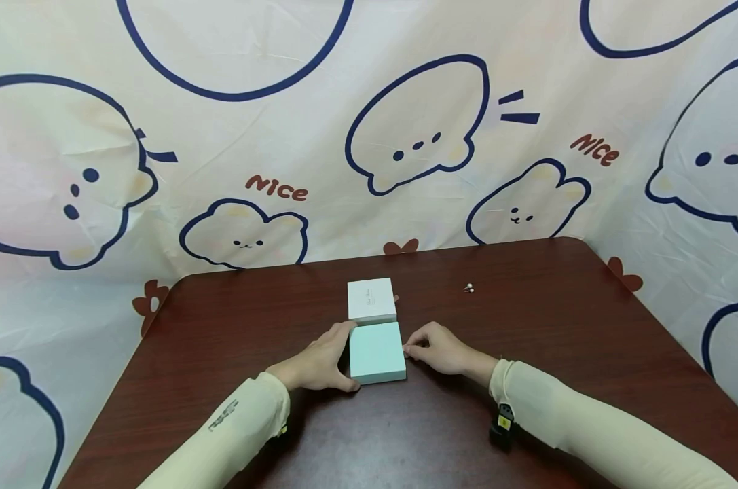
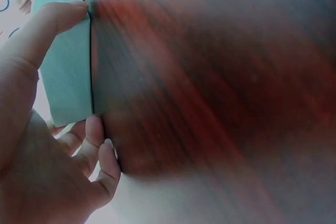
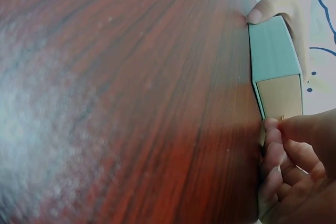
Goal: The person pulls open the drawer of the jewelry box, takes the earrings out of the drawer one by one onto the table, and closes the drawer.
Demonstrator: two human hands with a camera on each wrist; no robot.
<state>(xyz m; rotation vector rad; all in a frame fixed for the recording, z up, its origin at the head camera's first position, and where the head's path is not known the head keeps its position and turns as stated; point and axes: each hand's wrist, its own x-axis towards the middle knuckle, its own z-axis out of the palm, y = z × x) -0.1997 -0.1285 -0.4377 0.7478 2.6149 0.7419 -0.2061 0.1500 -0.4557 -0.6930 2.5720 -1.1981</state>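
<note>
A mint green drawer-style box point(image 1: 377, 353) lies flat on the table. My left hand point(image 1: 320, 358) grips it from the left, thumb on its near side and fingers round the far side. At the box's right end my right hand point(image 1: 440, 350) pinches a small tab with thumb and forefinger; the fingertips hide most of it. The right wrist view shows the beige end point(image 3: 281, 97) of the inner drawer, framed by the mint sleeve. Directly behind stands a white box point(image 1: 371, 299) with small printed lettering and a little brownish tab on its right.
Two small pearl-like studs, perhaps earrings point(image 1: 469, 288), lie toward the back right. The dark reddish-brown wooden table point(image 1: 252, 305) meets a patterned cloth point(image 1: 320, 136) with cartoon outlines along its back and sides.
</note>
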